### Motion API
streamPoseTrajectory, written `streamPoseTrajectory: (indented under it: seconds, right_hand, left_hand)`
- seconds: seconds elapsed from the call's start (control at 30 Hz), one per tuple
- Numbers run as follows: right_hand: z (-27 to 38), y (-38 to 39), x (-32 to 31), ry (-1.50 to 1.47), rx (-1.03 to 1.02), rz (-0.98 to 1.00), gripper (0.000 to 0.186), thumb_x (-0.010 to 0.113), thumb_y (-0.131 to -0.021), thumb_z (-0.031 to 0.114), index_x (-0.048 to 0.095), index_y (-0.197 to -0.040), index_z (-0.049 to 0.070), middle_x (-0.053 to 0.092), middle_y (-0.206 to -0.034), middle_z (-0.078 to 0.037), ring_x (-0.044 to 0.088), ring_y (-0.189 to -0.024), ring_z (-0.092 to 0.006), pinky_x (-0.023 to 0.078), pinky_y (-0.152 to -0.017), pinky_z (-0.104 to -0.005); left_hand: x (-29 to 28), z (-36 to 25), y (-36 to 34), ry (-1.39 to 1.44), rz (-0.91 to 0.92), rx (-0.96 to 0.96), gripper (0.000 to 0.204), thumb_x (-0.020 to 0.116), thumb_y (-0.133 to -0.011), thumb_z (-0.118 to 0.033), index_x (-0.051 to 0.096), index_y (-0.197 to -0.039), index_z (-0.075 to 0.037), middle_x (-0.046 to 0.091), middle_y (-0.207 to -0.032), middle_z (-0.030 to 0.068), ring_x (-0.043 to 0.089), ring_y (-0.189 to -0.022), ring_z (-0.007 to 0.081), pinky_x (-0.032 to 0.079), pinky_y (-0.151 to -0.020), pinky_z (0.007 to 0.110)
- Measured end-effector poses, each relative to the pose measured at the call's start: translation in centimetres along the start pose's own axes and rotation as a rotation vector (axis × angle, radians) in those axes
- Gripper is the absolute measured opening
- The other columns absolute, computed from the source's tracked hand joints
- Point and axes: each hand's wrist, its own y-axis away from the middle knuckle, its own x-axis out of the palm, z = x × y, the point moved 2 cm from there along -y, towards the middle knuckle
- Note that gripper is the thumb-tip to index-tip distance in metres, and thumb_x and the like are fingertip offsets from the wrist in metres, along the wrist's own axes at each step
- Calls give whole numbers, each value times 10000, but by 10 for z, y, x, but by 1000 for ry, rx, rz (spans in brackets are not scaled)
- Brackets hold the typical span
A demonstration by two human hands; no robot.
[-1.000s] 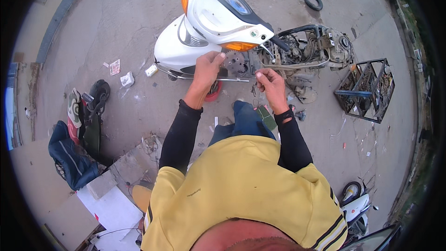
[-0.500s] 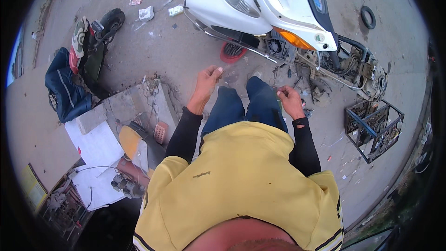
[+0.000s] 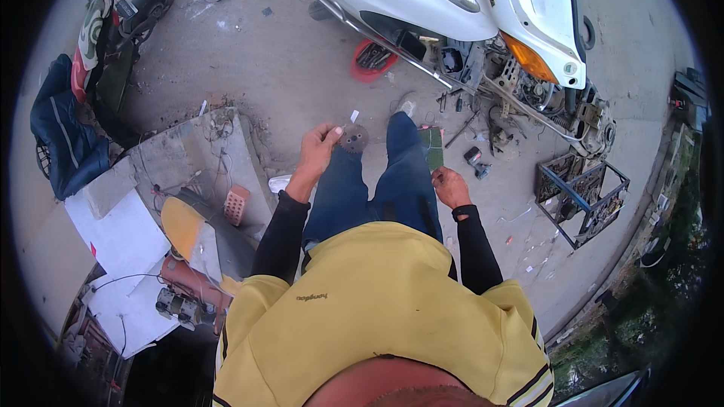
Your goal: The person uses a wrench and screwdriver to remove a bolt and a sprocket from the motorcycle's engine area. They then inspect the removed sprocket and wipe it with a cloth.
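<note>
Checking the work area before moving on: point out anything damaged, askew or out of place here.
The white scooter has its side panels off, wiring and frame exposed. Loose tools and parts lie scattered on the concrete beside it. The left hand holds a round toothed disc away from the machine; the right hand looks empty.

The scooter [image 3: 452, 0] stands ahead; a bowl [image 3: 372, 60], apparently holding tools, lies beside it; a crate [image 3: 581, 192] sits right.

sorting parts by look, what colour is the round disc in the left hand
Dark grey, a dull metal look. The disc shows best in the head view, pinched in the left hand.
</note>
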Motion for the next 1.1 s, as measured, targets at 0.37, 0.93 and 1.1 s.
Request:
streamPoseTrajectory:
  seconds: [0.37,0.93,1.1]
  right_hand:
    - [46,-239,8,-251,-103,-266,316,650,-842,66,638,-1155,24,713,-1066,-164,697,-914,-362,555,-829,-418]
    - [-23,-536,33,385,-448,-373,817,657,-786,125,345,-1528,-19,411,-1542,-262,383,-1438,-418,322,-1208,-407]
    - [-114,-569,17,370,-522,-377,816,695,-780,151,361,-1489,-76,437,-1500,-300,396,-1411,-441,308,-1204,-440]
  left_hand:
    - [-76,100,35,39,-165,-85,214,637,-1011,-197,693,-976,6,664,-852,2,562,-774,73,443,-695,248]
    - [-9,214,-3,377,-162,-154,130,625,-1015,-85,650,-951,26,608,-888,16,550,-856,88,441,-797,241]
    - [29,252,-18,378,68,-254,166,598,-1041,-131,640,-995,23,595,-903,13,562,-860,97,466,-814,260]
